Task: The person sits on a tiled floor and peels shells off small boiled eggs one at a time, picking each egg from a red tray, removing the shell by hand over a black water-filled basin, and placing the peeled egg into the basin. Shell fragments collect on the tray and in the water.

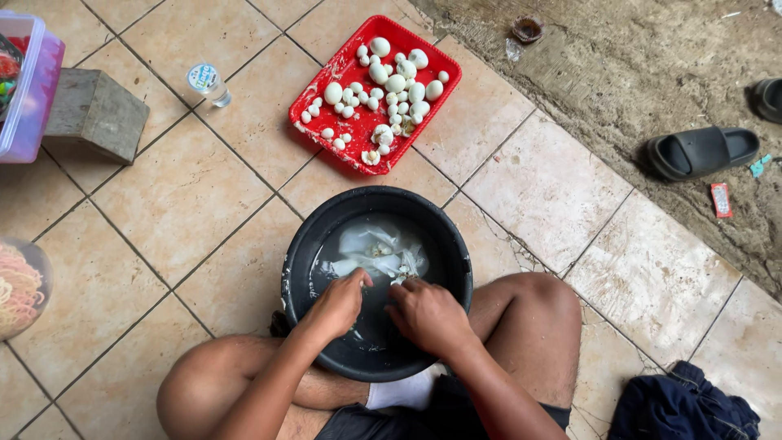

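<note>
Down at the bottom of the frame, my knees spread to either side of the black basin (297, 269), which sits on the tiled floor (179, 195) between my legs. My left hand (338, 303) and right hand (425, 314) both reach into the water at the near side, fingers curled and close together; they seem to pinch something small, but I cannot tell what, since the fingertips hide it. Pale shell scraps or skins (379, 248) float in the middle of the water.

What worries me: the basin looks fairly full and is hemmed in by my thighs, so a knee shifting could rock it and slop water across the tiles, which would likely get slick. Anything wet and round could slip from my fingers.

Beyond the basin's far rim, just above centre frame, the red tray (319, 130) holds the white peeled eggs (387, 81), large and small. It lies tilted to the tile lines, near the basin, so a reach forward is short but could nudge its corner. A capped water cup (205, 83) stands upper left, clear of my path. Open tile lies left and right.
</note>
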